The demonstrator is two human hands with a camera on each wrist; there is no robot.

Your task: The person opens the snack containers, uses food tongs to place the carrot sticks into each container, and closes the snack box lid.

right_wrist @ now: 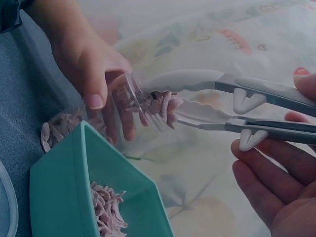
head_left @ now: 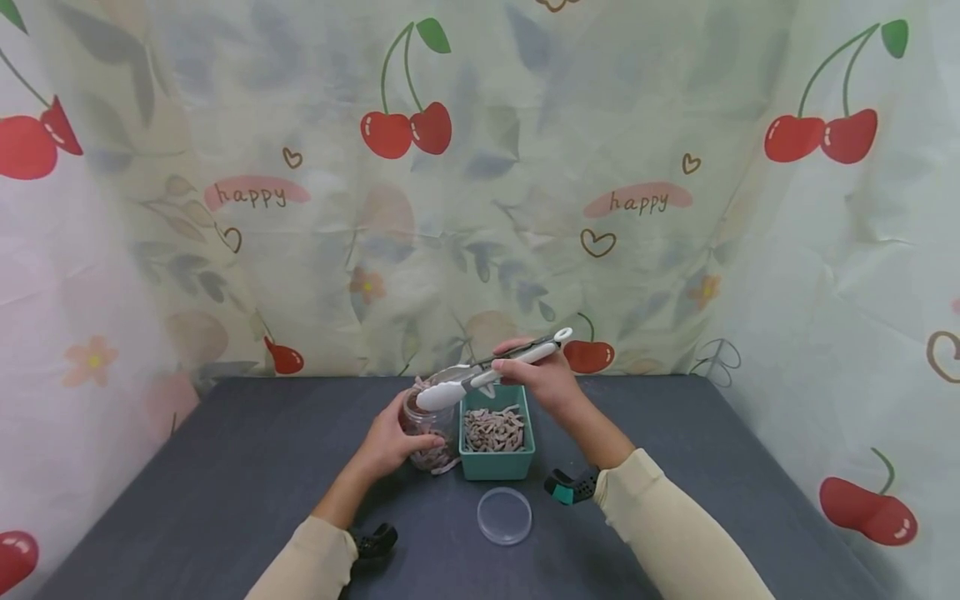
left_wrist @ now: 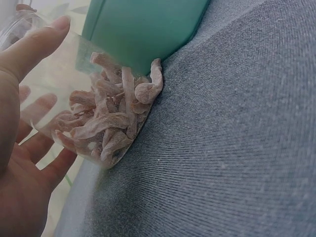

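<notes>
Now left hand [head_left: 392, 442] grips clear jar [head_left: 426, 433] on grey surface [head_left: 225, 483]; right hand [head_left: 546, 379] squeezes tongs [head_left: 480, 373], tips pinching dried strips [right_wrist: 160, 106] at jar mouth, beside teal box [head_left: 497, 462]

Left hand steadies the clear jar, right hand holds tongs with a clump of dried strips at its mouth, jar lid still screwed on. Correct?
Not quite: the lid is off, lying on the table in front of the teal tray, as the head view shows. The rest holds: the left hand steadies the jar, and the right hand holds the tongs with strips at its mouth.
</notes>
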